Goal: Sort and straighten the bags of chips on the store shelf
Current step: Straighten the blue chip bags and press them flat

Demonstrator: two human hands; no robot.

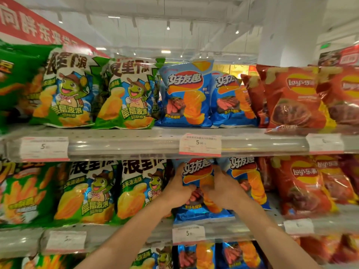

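A blue chip bag stands upright on the middle shelf, in the centre of the view. My left hand grips its left edge, fingers curled onto the front. My right hand grips its right side in the same way. A second blue bag stands just right of it, partly behind my right hand. Green turtle-print bags stand directly left of the held bag. Red chip bags fill the right end of this shelf.
The upper shelf carries green bags, blue bags and red bags in the same left-to-right order. Price tags hang on the shelf edges. More bags show on a lower shelf.
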